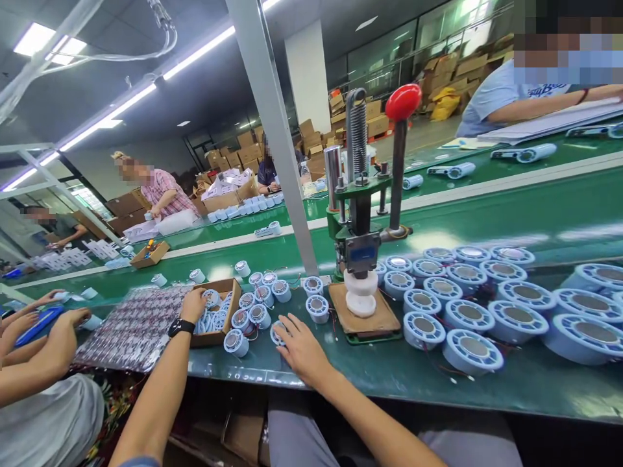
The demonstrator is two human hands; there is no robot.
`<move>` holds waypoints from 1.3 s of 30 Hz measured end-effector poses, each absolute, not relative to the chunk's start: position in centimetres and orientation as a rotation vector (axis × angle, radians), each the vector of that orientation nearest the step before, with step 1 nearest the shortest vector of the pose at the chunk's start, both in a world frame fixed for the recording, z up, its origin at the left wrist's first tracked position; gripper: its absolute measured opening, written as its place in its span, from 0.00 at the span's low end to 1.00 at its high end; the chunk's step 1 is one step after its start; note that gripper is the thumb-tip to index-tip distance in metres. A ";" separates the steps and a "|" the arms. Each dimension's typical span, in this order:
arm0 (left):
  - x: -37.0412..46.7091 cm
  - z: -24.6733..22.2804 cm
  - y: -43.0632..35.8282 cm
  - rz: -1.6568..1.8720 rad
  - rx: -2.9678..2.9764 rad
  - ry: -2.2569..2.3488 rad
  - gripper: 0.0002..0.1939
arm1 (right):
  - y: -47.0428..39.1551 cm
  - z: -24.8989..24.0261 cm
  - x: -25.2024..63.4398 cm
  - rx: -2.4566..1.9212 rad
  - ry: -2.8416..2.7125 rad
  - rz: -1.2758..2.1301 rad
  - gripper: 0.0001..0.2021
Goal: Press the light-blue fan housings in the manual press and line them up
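My left hand (193, 306), with a black watch on the wrist, reaches over an open cardboard box (234, 295). Its fingers are closed at a light-blue round part (211, 299) at the box's top; loose light-blue rings (217, 319) lie inside. My right hand (304, 350) curls its fingers over a light-blue round housing (278, 333) on the green table, partly hiding it. Between the hands stand several similar housings (259, 315) with grey discs and thin wires. A hand press (361, 250) with a red-knobbed lever stands right of my right hand, two white round blocks beneath its ram.
Many light-blue housings (472, 316) crowd the table right of the press. A bubble-wrap-like sheet (131, 327) lies at left, beside a co-worker's hands (65, 331). A grey post (272, 130) rises behind the table. Across the green conveyor (462, 201) other people sit or stand.
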State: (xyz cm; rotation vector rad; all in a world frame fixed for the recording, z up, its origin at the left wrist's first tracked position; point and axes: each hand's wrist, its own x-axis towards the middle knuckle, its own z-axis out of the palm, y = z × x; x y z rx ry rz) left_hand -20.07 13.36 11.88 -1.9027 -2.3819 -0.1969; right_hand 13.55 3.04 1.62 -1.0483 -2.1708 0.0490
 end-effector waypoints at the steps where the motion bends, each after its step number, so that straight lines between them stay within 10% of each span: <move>1: -20.3 11.9 13.3 -0.261 -1.890 -2.371 0.10 | 2.5 1.2 14.3 -1.035 -2.175 0.082 0.20; 15: -8.6 9.0 6.0 -1.215 -2.178 -1.784 0.07 | -1.5 -0.6 24.3 -1.039 -1.962 0.464 0.16; 22: 0.4 1.4 0.1 -1.139 -2.724 -1.732 0.20 | -1.7 -0.5 24.3 -1.037 -1.955 0.483 0.16; 39: 3.2 2.1 0.2 -0.793 -2.874 -1.916 0.46 | -3.2 -0.8 25.2 -1.123 -1.856 0.543 0.17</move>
